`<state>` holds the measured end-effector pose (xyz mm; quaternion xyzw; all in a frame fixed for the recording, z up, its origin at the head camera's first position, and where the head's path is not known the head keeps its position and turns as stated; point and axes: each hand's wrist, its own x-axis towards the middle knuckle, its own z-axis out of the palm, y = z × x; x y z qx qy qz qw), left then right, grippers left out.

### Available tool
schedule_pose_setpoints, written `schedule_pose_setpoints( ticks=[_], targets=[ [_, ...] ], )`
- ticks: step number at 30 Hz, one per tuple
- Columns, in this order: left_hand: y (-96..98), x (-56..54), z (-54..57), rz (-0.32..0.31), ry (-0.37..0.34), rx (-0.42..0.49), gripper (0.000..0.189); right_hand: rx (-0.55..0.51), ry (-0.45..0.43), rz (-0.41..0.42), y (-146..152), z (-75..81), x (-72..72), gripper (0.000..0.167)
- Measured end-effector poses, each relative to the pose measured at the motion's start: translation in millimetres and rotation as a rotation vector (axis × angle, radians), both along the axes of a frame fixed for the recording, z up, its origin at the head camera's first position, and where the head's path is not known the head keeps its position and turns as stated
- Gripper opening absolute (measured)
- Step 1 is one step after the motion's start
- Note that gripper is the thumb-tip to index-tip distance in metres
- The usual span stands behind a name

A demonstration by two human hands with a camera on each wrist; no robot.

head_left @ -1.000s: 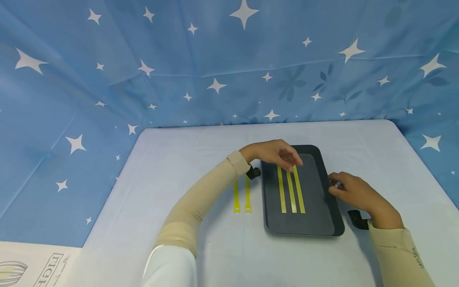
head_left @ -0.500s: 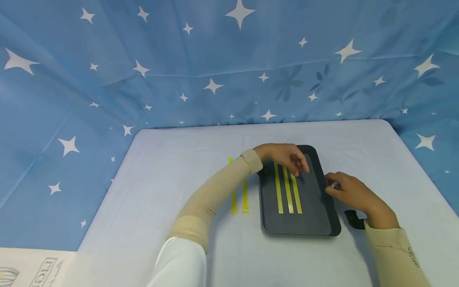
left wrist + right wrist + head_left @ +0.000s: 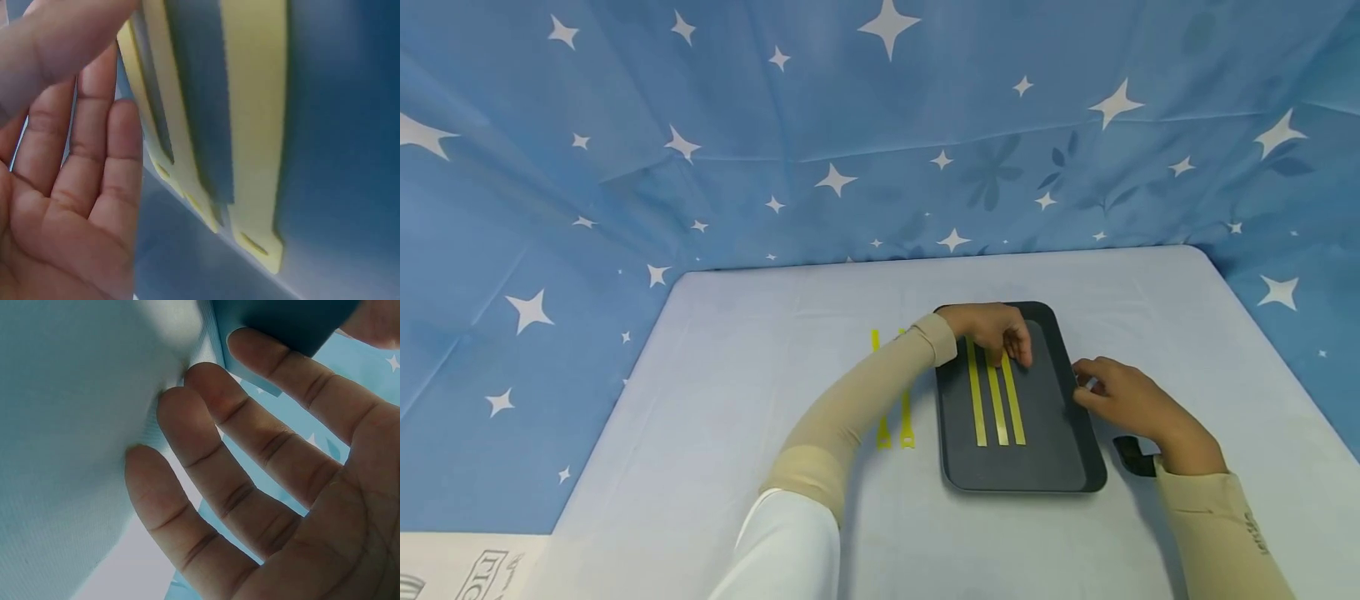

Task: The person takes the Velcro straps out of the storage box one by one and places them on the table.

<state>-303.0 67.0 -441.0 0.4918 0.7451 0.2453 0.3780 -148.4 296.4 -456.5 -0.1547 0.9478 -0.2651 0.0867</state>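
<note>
A dark grey tray (image 3: pixel 1052 442) lies on the table with three yellow hook-and-loop cable ties (image 3: pixel 997 408) side by side in it. My left hand (image 3: pixel 988 323) hangs over the tray's far part, thumb and fingertips pointing down close to the ties' far ends. In the left wrist view its fingers (image 3: pixel 87 137) are fairly straight, with the thumb apart from them and the slotted tie ends (image 3: pixel 256 244) beside the hand. At the tray's right rim, my right hand (image 3: pixel 1127 400) pinches the edge. The right wrist view shows the index finger against the tray wall (image 3: pixel 281 331).
Two more yellow cable ties (image 3: pixel 907 425) lie on the white table (image 3: pixel 760 367) left of the tray, partly hidden by the left sleeve. A blue curtain (image 3: pixel 737 108) with white stars hangs behind. Printed cardboard (image 3: pixel 475 567) shows at the lower left.
My left hand has shifted right over the tray, then dipped, its fingertips pointing further down at the ties. The right hand stays at the rim. The head view has turned slightly right.
</note>
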Motion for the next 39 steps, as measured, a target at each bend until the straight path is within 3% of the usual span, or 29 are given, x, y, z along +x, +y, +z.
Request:
schedule_pose_setpoints(
  ticks=[8,19,28,34,39],
  targets=[
    [3.2,6.9,3.5,0.039,0.146,-0.056,0.031,0.001,-0.001,-0.003,-0.2,0.0,0.3,0.036],
    [0.2,11.9,5.0,0.033,0.25,-0.049,0.014,0.01,0.014,-0.013,-0.2,1.5,2.2,0.034],
    [0.1,13.1,2.6,0.028,0.271,-0.061,0.008,0.005,0.011,-0.009,0.2,-0.3,1.8,0.033],
    [-0.9,7.9,0.8,-0.006,0.246,0.031,0.003,0.0,0.011,-0.006,-0.1,-1.2,1.4,0.033],
    [-0.8,4.0,7.2,-0.014,0.214,0.13,0.004,0.006,0.015,-0.006,-0.7,-0.8,-0.1,0.034]
  ],
)
